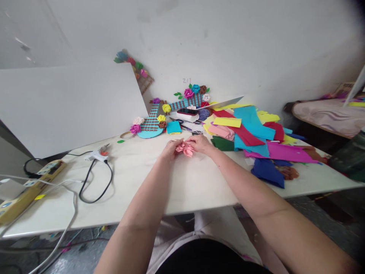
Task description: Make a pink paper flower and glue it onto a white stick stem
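Note:
A pink crepe paper flower (186, 149) with ruffled petals is held low over the white table, between my two hands. My left hand (170, 148) closes on its left side, fingers curled at the petals. From the right, my right hand (200, 144) grips the flower's upper edge with bent fingers. Parts of the flower are covered by the fingertips. Just behind the hands lie scissors (176, 120) and a small stack of blue paper squares (173, 128). Dark green paper (223, 143) sits right of my right hand.
Colourful crepe paper sheets (253, 121) pile up on the right. A guitar-shaped decoration with paper flowers (151, 125) leans at the back, near a phone on a white box (187, 114). A glue gun (98, 154), its cable and a power strip (31, 190) occupy the left. The white table (137, 198) ends close to my body.

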Tool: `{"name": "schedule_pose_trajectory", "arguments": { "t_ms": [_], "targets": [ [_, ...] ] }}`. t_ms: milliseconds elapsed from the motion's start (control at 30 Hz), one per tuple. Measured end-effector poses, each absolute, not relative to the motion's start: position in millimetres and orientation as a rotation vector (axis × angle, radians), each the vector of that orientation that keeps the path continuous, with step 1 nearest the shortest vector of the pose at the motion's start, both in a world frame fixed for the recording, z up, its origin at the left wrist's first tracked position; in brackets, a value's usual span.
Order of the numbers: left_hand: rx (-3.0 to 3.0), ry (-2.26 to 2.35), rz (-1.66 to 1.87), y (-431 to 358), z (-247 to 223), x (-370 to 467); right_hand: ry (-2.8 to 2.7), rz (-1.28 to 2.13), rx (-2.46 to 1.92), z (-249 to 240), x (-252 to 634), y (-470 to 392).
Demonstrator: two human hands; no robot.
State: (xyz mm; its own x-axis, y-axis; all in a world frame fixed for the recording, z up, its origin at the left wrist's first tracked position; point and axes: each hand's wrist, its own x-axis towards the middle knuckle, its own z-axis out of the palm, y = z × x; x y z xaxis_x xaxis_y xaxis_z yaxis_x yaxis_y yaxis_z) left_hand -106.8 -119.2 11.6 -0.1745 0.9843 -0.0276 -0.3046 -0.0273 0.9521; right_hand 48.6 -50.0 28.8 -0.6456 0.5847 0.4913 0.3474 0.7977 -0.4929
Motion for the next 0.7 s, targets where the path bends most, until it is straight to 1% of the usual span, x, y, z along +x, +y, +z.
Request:
{"name": "schedule_pose_trajectory", "arguments": {
  "t_ms": [200,300,433,700],
  "targets": [
    [0.813,1.037,1.430,-123,19,-104,-2.264,0.468,-0.714,30,49,-50],
    [0.864,0.927,1.487,-128,22,-101,-2.206,0.475,-0.750,28,49,-48],
    [0.998,0.867,1.457,-132,22,-97,-2.146,0.442,-0.771,26,49,-43],
    [1.070,1.001,1.551,-129,23,-95,-2.112,0.367,-0.780,27,47,-40]
  ]
}}
